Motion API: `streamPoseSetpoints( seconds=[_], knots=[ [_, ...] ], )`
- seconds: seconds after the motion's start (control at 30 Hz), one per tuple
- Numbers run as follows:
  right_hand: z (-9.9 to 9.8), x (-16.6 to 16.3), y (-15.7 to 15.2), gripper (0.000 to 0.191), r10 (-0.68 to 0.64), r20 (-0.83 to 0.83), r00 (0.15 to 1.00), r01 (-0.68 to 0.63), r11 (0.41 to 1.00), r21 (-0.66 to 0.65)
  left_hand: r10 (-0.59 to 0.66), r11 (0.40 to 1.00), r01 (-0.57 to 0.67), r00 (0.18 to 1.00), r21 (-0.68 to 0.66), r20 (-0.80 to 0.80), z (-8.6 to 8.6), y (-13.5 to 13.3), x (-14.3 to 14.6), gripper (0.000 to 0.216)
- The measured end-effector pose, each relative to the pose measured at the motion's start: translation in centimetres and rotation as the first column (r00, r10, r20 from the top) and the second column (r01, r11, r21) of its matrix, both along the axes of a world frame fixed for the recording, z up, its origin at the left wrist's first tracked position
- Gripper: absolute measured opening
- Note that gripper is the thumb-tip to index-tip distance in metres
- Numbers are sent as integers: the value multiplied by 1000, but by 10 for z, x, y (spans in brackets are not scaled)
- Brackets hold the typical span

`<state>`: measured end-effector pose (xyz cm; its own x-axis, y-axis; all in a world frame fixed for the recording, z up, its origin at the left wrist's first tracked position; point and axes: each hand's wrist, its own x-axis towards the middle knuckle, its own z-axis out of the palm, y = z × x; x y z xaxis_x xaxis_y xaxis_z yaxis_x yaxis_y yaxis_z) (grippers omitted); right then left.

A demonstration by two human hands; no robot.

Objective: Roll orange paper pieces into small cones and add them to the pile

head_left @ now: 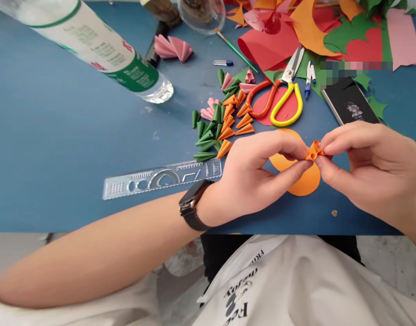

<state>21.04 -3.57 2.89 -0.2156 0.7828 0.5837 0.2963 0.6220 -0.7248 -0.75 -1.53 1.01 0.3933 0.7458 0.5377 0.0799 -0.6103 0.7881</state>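
Between my two hands is a small folded orange paper piece (314,151), its creased end facing up. My left hand (258,170) pinches one side with thumb and forefinger. From the other side, my right hand (371,163) grips it with its thumb and fingertips. Below them on the table lie orange paper circles (305,181), partly hidden by my left hand. Left of my hands is a pile of finished-looking folded cones: green cones (208,136), orange cones (228,122) and pink cones (210,108).
Scissors (289,86) with red and yellow handles lie beyond my hands, near a phone (350,102) and pens (309,79). A clear ruler (160,179) and a large water bottle (109,50) are to the left. Coloured paper scraps (272,45) cover the back right.
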Motion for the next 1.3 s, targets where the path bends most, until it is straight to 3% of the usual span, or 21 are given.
streamPoseSetpoints(
  seconds=[0.27,0.43,0.63,0.8,0.97,1.07,1.13,1.3],
  knots=[
    [16,10,7,22,54,265,963,-113,971,213,-60,995,62,998,76,-22,4,4,-3,12],
    [19,14,7,17,30,356,934,-103,977,189,-48,992,56,996,115,-69,4,5,-4,9],
    [16,12,8,14,-32,308,951,-59,958,280,50,996,-50,999,76,-2,2,2,-3,8],
    [10,11,8,21,-34,262,965,-28,973,227,62,995,-61,998,85,-9,0,2,-2,9],
    [4,3,0,25,-4,71,997,3,1000,12,34,983,-25,998,180,-44,-2,3,-2,13],
    [5,1,-3,25,1,56,998,0,1000,-15,25,974,-13,998,225,-52,-1,3,-3,14],
    [6,2,-2,25,12,105,994,-16,999,32,45,973,-27,996,230,-73,1,2,-4,15],
    [9,10,5,22,22,272,962,-108,947,304,52,970,-30,995,242,-84,4,4,-7,14]
  ],
)
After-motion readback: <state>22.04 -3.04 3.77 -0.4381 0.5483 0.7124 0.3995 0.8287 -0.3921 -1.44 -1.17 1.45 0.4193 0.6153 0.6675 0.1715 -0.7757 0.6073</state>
